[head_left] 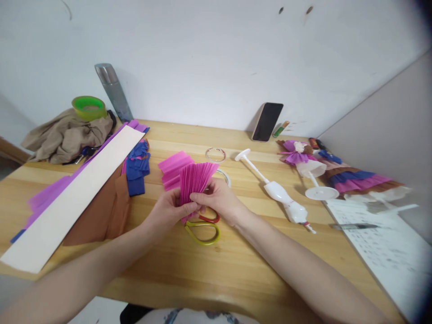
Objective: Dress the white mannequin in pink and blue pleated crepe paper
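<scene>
Left hand and right hand both pinch the pleated pink paper, right at the centre of the frame, folds fanning upward! Scissors lie just below centre, handles showing.

Along the back edge of the worktop we count one flask, one phone; back-left corner, one green tape roll; inward from front edge, one pair of scissors, one pleated pink fan.
</scene>
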Demonstrator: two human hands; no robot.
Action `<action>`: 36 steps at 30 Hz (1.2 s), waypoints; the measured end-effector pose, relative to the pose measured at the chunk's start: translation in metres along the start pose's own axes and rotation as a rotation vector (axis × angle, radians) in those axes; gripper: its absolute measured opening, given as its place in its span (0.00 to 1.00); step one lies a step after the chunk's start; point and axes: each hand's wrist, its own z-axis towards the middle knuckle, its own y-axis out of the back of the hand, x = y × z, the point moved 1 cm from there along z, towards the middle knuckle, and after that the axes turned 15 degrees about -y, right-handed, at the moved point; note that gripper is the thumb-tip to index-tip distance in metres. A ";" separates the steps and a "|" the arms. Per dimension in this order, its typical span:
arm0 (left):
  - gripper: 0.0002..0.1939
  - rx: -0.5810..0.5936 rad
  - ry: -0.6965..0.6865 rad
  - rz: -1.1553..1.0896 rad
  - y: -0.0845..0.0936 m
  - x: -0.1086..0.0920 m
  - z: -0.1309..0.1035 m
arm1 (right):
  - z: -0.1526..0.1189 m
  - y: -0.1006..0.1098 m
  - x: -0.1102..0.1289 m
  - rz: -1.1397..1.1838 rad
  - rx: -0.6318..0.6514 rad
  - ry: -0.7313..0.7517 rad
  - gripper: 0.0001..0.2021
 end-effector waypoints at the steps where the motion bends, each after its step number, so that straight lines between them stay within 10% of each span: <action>1: 0.20 0.003 0.008 -0.010 0.000 -0.001 0.000 | 0.000 0.002 0.002 -0.030 -0.001 0.006 0.13; 4: 0.21 -0.023 0.057 -0.059 0.005 -0.004 0.000 | 0.001 0.018 0.013 -0.206 -0.093 0.100 0.11; 10: 0.21 -0.177 0.072 -0.188 0.015 -0.008 0.007 | 0.018 0.077 0.020 -1.073 -0.756 0.104 0.09; 25: 0.18 -0.149 0.108 -0.281 0.017 -0.007 0.009 | 0.024 0.095 0.013 -1.178 -0.761 -0.023 0.12; 30: 0.18 -0.136 0.109 -0.282 0.015 -0.007 0.007 | 0.010 0.115 0.022 -1.382 -1.104 -0.130 0.14; 36: 0.18 -0.160 0.089 -0.293 0.015 -0.010 0.005 | 0.005 0.123 0.024 -1.506 -1.091 -0.323 0.18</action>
